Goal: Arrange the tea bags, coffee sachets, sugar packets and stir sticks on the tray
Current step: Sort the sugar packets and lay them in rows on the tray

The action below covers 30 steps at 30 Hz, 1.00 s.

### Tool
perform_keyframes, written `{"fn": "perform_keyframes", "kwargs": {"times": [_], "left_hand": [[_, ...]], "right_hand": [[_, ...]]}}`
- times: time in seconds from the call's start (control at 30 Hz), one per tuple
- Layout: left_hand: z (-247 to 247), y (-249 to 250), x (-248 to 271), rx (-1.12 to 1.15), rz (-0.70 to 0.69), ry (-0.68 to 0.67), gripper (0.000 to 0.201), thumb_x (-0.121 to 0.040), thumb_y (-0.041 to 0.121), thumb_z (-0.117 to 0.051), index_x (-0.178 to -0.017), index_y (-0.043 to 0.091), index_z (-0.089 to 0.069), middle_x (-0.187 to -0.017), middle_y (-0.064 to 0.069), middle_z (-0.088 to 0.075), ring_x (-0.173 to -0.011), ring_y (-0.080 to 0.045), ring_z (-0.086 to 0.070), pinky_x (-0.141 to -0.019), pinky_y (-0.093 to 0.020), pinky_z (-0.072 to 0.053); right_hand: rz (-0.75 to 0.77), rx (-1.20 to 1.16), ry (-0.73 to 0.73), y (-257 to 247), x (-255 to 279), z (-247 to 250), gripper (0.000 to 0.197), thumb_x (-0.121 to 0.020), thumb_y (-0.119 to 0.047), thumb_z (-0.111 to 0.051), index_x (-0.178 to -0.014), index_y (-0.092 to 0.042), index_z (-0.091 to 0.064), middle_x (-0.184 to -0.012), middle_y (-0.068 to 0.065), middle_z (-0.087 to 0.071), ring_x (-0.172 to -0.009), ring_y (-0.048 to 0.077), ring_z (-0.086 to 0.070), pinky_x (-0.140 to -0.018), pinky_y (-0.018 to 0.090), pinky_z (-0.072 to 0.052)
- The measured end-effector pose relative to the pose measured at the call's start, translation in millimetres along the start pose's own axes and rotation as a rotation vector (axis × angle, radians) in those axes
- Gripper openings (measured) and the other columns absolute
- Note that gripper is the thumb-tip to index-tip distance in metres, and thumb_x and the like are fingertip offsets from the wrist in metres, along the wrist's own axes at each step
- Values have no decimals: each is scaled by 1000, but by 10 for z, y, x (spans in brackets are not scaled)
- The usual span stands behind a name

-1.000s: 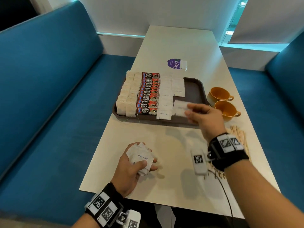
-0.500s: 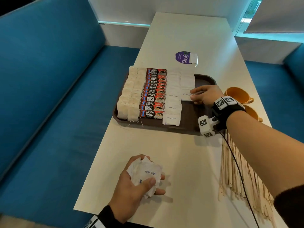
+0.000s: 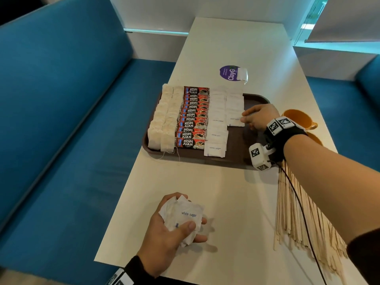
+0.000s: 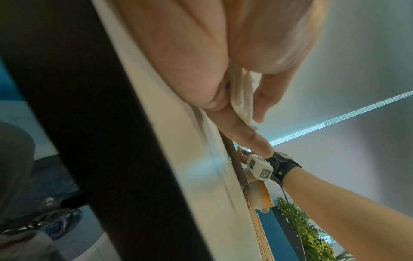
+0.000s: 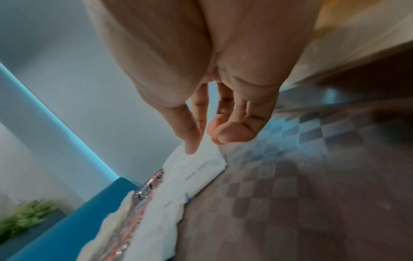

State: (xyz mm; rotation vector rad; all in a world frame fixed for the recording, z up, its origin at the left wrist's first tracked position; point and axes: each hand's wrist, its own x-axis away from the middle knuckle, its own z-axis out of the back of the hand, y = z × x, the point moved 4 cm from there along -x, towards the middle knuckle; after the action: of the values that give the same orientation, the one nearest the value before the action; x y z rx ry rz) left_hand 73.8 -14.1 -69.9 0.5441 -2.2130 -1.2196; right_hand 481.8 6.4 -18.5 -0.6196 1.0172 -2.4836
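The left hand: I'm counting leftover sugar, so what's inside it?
The left hand grips a crumpled bunch of white sugar packets. One label faces up; the fingers cover the rest, so the count is hidden.

Bright, even — wrist cams blurry.

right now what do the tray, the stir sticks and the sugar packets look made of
Tray: probably plastic, dark brown; its floor shows a checkered texture in the right wrist view. Stir sticks: thin, pale strips, likely wood. Sugar packets: white matte paper, crumpling in the left hand.
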Motion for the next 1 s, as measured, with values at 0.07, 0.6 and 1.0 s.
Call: {"fn": "perform_keyframes", "kwargs": {"times": [0.07,0.6,1.0], "left_hand": [[-9,3,4,-3,-8,4,55,-71,9,-84,-118,24,-60,-112,-25,-68,-103,-51,-68,-68,-55,-60],[-92,88,86,45,-26,8,56,-76,4,-80,-126,1,-53,-103,-34,-67,-78,-47,-69,-44,-35,-56],[-70,63,85,48,-28,35,66,-75,30,-85,-129,5,-55,-113,-30,-68,-79,-42,-70,-47,-35,-56]], "right_hand": [[15,-49,25,-39,168,78,11,-86,-21,-82,-94,-18,-77,-88,6,-73,-69,16,-63,-73,33,-61],[233,-347,-362,262,2701,-447,10,-89,-13,-77,-99,-14,-77,-86,10,-72,-68,16,-65,-66,35,-58],[9,-806,-364,492,3015,-779,7,-87,2,-73,-93,6,-71,-84,21,-72,-71,30,-68,-65,32,-59]]}}
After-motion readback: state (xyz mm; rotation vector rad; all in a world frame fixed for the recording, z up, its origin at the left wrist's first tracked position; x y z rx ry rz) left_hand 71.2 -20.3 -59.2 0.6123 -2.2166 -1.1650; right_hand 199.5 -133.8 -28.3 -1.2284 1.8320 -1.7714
